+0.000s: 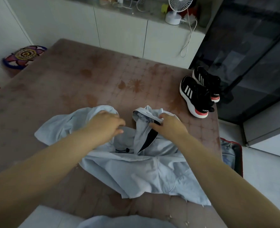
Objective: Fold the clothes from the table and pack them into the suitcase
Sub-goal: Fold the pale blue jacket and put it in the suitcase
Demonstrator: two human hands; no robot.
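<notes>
A pale blue jacket (136, 171) is spread crumpled and unfolded on the near right part of the table (70, 83), which is covered in a brownish patterned cloth. Its hem hangs toward the near edge, and one bunched part is stretched out to the left. A dark inner band (150, 139) is exposed along a raised fold at the middle, and a black drawstring toggle (124, 150) is seen just left of it. The raised fold is pinched by the right hand (168, 127); the left part is covered by the left hand (104, 125). A red-rimmed suitcase (239, 155) is set open beside the table's right edge, lower down, with pale denim cloth (227, 155) laid inside.
</notes>
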